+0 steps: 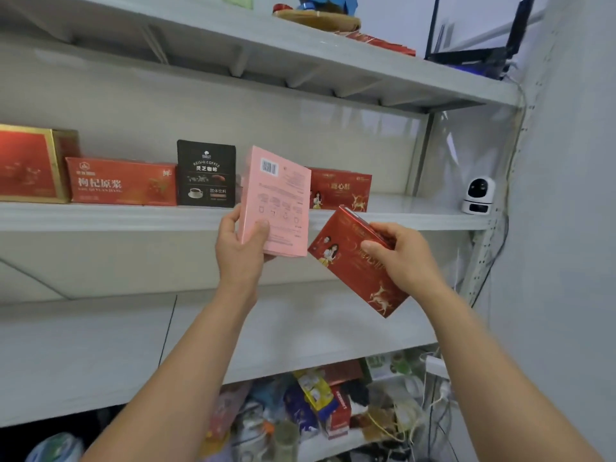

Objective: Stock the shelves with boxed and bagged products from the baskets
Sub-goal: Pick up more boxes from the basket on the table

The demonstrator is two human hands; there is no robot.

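Note:
My left hand [241,246] grips a pink box [278,201] by its lower left corner and holds it upright, barcode side towards me, in front of the middle shelf [133,216]. My right hand [398,253] grips a red box with deer artwork [358,271], tilted, just below and in front of the shelf edge. On the shelf stand a gold-edged red box [28,165], a long red box [121,181], a black coffee box [206,173] and a red box [343,188] matching the one I hold, partly hidden by the pink box.
A small white camera [478,196] sits at the right end of the middle shelf. The shelf below [100,355] is bare. Baskets with mixed bags and boxes [316,405] lie at the bottom. Cables hang along the right upright. A wall stands on the right.

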